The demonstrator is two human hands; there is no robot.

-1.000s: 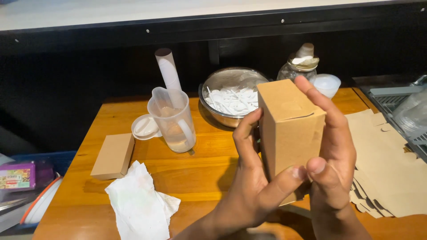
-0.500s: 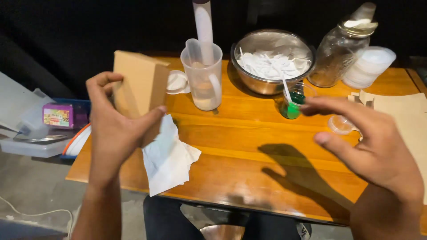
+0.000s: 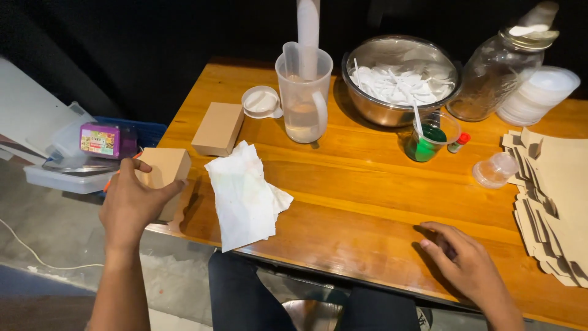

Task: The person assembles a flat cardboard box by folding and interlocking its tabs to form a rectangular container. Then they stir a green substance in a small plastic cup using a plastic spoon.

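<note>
Box (image 3: 164, 175), plain brown cardboard, stands at the left edge of the wooden table (image 3: 367, 202), held by the left hand (image 3: 131, 205): the thumb presses its near side and the fingers wrap over the top and far face, closed on it. Just beyond it lies a second, flat brown box (image 3: 218, 128), apart from the first. To the right of the held box a crumpled white tissue (image 3: 243, 196) hangs slightly over the table's front edge.

Right hand (image 3: 467, 265) rests on the table near the front edge, holding nothing, fingers loosely curled and a little apart, tips touching the wood.

Farther back stand a clear jug (image 3: 304, 98) with a white tube upright in it, a small white lid (image 3: 261, 102) beside it, a steel bowl (image 3: 399, 79) of white pieces, a cup of green liquid (image 3: 429, 138) with a white stick in it, a tiny red-capped bottle (image 3: 458, 142), a glass jar (image 3: 497, 76), a stack of white lids (image 3: 539, 95) and a small clear cup (image 3: 495, 170). Flat brown card blanks (image 3: 554, 202) are heaped at the right edge. Left of the table, plastic tubs (image 3: 67, 159) sit lower down.
</note>
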